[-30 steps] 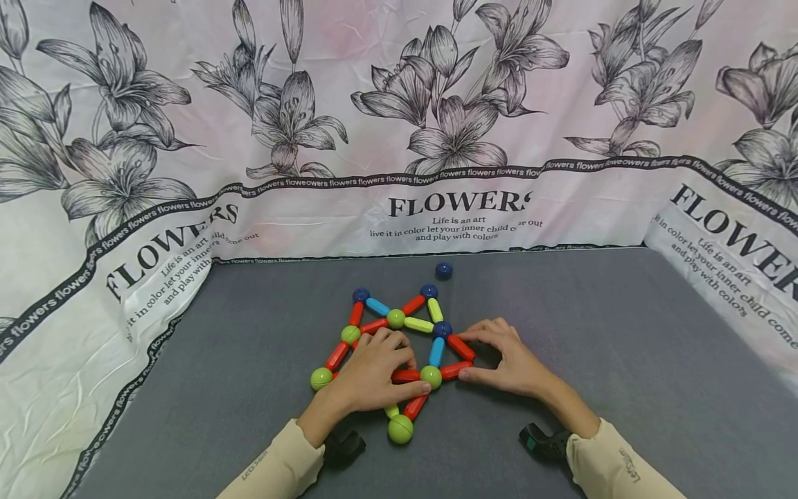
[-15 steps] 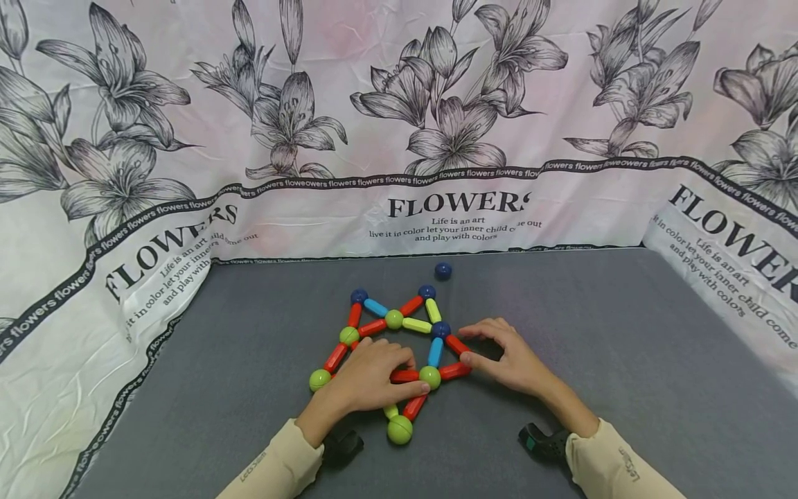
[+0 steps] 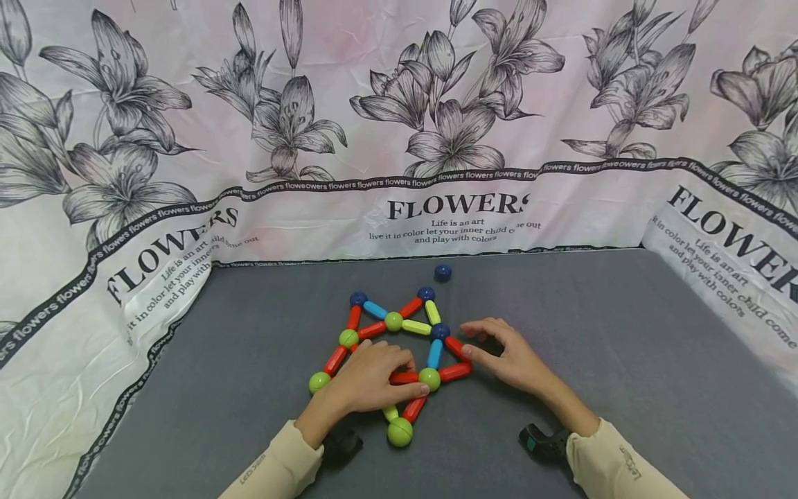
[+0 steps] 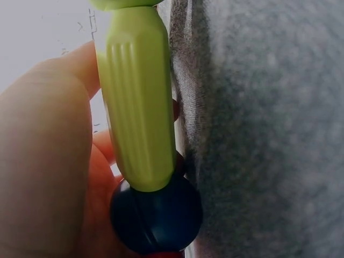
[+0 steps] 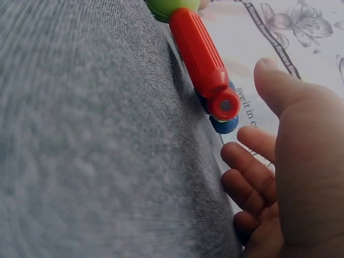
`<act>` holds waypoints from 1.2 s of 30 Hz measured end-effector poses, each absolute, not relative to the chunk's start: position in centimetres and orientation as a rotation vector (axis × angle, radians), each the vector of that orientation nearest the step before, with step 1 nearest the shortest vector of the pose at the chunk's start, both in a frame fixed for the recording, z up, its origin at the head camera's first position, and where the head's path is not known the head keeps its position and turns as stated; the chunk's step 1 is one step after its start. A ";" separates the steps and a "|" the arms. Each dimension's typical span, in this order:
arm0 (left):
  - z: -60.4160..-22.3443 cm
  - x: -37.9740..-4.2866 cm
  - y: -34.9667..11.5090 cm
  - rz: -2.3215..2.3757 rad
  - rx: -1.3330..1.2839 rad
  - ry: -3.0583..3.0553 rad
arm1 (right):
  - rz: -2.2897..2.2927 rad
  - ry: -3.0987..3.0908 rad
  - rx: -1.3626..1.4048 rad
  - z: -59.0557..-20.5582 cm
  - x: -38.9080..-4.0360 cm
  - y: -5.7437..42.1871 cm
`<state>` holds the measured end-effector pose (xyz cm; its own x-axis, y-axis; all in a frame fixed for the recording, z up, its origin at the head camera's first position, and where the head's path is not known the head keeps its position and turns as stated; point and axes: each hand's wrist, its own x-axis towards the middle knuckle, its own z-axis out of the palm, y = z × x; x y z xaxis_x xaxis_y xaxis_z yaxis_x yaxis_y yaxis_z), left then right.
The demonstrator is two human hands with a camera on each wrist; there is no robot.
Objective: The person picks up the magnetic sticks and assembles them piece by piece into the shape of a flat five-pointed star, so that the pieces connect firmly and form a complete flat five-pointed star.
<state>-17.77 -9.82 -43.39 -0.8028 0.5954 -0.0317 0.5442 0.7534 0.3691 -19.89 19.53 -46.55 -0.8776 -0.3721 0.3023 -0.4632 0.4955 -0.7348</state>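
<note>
A flat, star-like frame of magnetic sticks and balls lies on the grey cloth. My left hand (image 3: 374, 378) grips its middle, thumb lying toward a green ball (image 3: 429, 379). In the left wrist view, thumb and fingers stand around a yellow-green stick (image 4: 137, 102) and a dark blue ball (image 4: 156, 215). My right hand (image 3: 514, 357) holds nothing; its thumb and fingers are apart, beside the frame's right corner. Two red sticks, the upper one (image 3: 458, 348) and the lower one (image 3: 455, 372), meet there without a ball. The right wrist view shows one red stick (image 5: 199, 51) against the other's round magnetic end (image 5: 224, 105).
A loose dark blue ball (image 3: 442, 273) lies behind the frame, near the cloth's back edge. The grey cloth (image 3: 592, 312) extends around the frame. A flower-printed curtain (image 3: 312, 222) borders it at the back and sides.
The right thumb has come away from the lower red stick and moved up toward the upper one. The red sticks' meeting ends have shifted slightly left. The left hand keeps its place.
</note>
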 end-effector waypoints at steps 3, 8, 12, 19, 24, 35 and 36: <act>-43.5 -17.8 -9.8 0.524 0.913 2.802 | 1.369 -2.642 0.713 -46.5 -20.2 19.5; -43.5 -17.8 -9.8 0.521 0.912 2.803 | 1.428 -2.654 0.665 -46.3 -21.2 19.4; -43.4 -17.9 -9.9 0.516 0.918 2.807 | 1.434 -2.640 0.602 -46.1 -22.7 19.2; -43.3 -17.9 -9.9 0.523 0.923 2.800 | 1.390 -2.651 0.416 -45.8 -26.1 18.1; -43.3 -18.0 -10.2 0.512 0.908 2.793 | 1.362 -2.636 0.352 -45.8 -28.5 17.3; -43.2 -18.2 -10.5 0.517 0.898 2.792 | 1.231 -2.671 0.308 -45.5 -31.2 16.2; -43.2 -18.2 -10.5 0.516 0.899 2.791 | 1.221 -2.678 0.312 -45.5 -31.4 16.1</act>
<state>-18.19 -10.46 -43.19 -0.8054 0.5908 -0.0491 0.5341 0.7590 0.3724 -31.36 16.09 -45.48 -0.9615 -0.1150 0.2497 -0.2639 0.6405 -0.7212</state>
